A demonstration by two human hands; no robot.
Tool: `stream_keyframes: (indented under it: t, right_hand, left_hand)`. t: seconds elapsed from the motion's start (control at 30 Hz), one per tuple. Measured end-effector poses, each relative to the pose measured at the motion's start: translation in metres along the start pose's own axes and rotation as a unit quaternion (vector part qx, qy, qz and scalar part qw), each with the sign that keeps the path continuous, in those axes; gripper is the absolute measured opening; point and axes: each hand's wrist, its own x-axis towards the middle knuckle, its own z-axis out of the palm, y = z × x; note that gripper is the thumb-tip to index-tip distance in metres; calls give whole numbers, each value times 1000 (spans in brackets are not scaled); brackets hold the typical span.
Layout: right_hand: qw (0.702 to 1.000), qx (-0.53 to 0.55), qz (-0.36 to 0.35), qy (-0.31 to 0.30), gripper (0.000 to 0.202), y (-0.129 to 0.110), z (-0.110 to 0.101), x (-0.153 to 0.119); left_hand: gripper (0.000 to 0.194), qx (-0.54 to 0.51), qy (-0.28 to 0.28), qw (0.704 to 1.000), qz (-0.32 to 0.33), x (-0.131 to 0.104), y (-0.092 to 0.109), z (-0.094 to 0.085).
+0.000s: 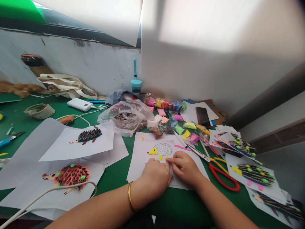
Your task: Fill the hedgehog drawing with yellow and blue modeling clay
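A drawn hedgehog (164,149) lies on a small white sheet, with a blue scalloped body outline and a yellow clay face (152,151). Two small yellow clay feet (161,157) are below its body. My left hand (156,175), gold bangle at the wrist, rests on the paper with curled fingers just under the feet. From the other side my right hand (184,167) reaches in, bent fingers, its index tip touching the rear foot beside the left hand. Whatever the fingertips hold is hidden. Larger white paper (135,168) lies underneath.
Red-and-yellow-handled scissors (224,175) lie right of the paper. Behind are bagged clay pieces (190,125) and a plastic bag of seeds (128,117). Seed-covered hedgehog pictures (256,175) lie right, a reddish hedgehog (71,175) left. A white cable (47,193) crosses the left side.
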Motion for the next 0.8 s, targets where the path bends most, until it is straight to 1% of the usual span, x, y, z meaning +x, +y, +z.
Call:
stream_keyframes:
  t: [0.23,0.4,0.53,0.67,0.8]
  right_hand:
    - [1000,16,6,-11,32,-2,-2,1]
    - [1000,10,5,-11,33,-3,-3,1]
    - [999,-21,-12,-21,36,-5,-2,1]
    - [999,-29,0,-17,41,-8,-1,3]
    - [999,-24,26,-12,40,-10,-2,4]
  left_hand:
    - [36,6,18,1000,11,1,0,3]
    - [32,6,41,998,37,0,1,7]
    - [30,17,30,998,55,-4,6,3]
    - [32,26,5,999,40,-9,6,-8]
    - [37,42,36,998,-21,-13,-13,-12]
